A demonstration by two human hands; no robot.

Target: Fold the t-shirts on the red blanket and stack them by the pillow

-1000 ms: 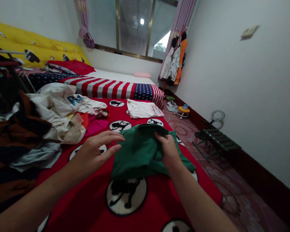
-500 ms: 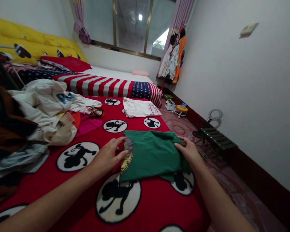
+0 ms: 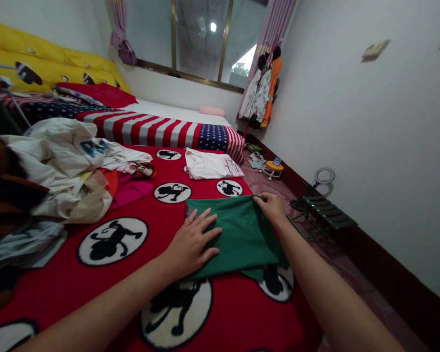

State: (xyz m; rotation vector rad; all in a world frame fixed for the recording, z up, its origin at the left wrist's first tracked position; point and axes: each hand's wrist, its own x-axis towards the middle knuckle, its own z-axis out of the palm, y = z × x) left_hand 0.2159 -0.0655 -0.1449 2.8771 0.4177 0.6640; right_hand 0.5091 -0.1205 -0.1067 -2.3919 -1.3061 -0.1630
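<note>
The green T-shirt (image 3: 234, 234) lies doubled over on the red bedspread (image 3: 58, 288), between the two hands, its longer side running left to right across the view. The left hand (image 3: 192, 239) presses flat on the shirt's near-left part, fingers spread wide and pointing up toward the right hand. The right hand (image 3: 273, 208) is nearer the far-right corner, its fingers closed narrowly, pinching the cloth's far edge. The shirt's right side lies close to the bed's edge, with the tiled floor (image 3: 256, 181) beyond. Open bedspread stretches left of the shirt toward the heap of clothes (image 3: 58, 171); a folded white T-shirt (image 3: 209, 165) lies just beyond the far edge, apart from it.
</note>
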